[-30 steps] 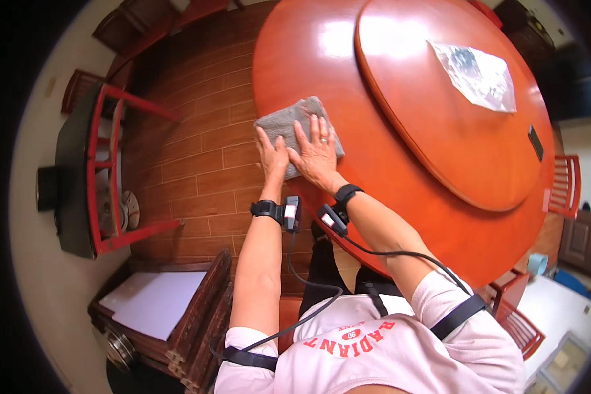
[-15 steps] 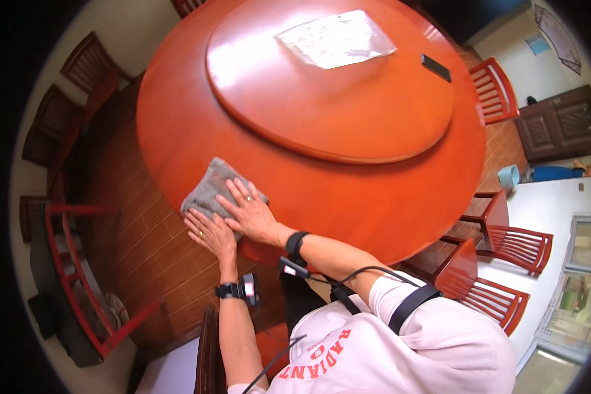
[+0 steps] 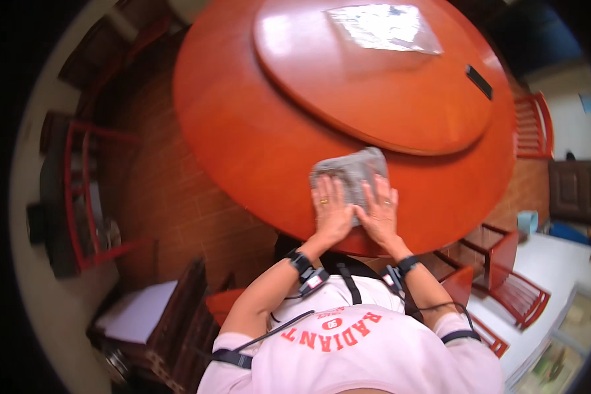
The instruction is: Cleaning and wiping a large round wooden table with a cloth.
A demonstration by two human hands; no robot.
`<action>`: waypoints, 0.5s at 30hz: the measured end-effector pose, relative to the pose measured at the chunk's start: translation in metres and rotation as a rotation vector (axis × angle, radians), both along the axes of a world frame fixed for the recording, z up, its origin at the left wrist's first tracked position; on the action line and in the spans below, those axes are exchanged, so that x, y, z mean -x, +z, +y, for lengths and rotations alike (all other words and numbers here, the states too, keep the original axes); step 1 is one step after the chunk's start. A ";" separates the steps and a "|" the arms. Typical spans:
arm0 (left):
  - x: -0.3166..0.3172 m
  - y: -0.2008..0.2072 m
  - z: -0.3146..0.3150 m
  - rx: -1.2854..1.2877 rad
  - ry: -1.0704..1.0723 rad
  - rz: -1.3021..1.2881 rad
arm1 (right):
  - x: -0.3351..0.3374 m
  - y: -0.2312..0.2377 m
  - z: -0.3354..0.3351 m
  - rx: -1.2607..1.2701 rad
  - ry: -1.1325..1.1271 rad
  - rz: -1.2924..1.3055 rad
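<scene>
A grey folded cloth (image 3: pixel 351 168) lies on the near part of the round reddish-brown wooden table (image 3: pixel 233 141), just short of the raised turntable (image 3: pixel 381 98). Flat on the cloth's left part rests my left hand (image 3: pixel 331 213), its fingers stretched out and a ring on one of them. My right hand (image 3: pixel 378 213) presses on the right part, fingers spread, also wearing a ring. The thumbs nearly meet. Neither hand is closed round the cloth, whose underside is hidden.
On the turntable lie a clear plastic sheet or bag (image 3: pixel 387 29) and a black phone (image 3: pixel 479 82). Red wooden chairs (image 3: pixel 534 125) stand around the right side. At the left is a red-framed chair or stand (image 3: pixel 79 197), and a dark cabinet (image 3: pixel 171 322) stands at the lower left.
Both hands have slid the cloth from the table's left edge rightward to the near middle. They now lie side by side instead of close together at a slant. The view has shifted too.
</scene>
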State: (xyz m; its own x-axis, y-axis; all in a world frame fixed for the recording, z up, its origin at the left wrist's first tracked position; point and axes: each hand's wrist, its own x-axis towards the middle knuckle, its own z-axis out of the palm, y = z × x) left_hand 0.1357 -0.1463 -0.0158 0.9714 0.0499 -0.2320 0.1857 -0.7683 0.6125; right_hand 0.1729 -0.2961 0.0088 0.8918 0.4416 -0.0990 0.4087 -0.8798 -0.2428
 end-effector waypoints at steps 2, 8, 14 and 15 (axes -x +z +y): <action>0.003 0.022 -0.018 0.004 -0.073 -0.067 | 0.012 0.008 -0.024 0.063 -0.070 0.044; 0.011 0.021 0.001 -0.011 -0.337 -0.168 | 0.018 -0.006 -0.014 0.026 -0.065 0.040; -0.001 0.021 0.022 -0.017 -0.261 -0.143 | 0.001 -0.010 0.012 -0.036 -0.064 -0.009; -0.004 0.020 0.025 -0.037 -0.243 -0.140 | -0.003 -0.012 0.018 -0.041 -0.062 -0.009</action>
State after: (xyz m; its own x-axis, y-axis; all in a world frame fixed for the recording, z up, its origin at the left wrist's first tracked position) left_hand 0.1400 -0.1212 0.0041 0.9784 -0.1826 -0.0969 -0.0914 -0.8025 0.5897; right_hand 0.1762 -0.2782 -0.0028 0.9182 0.3892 -0.0740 0.3563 -0.8929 -0.2754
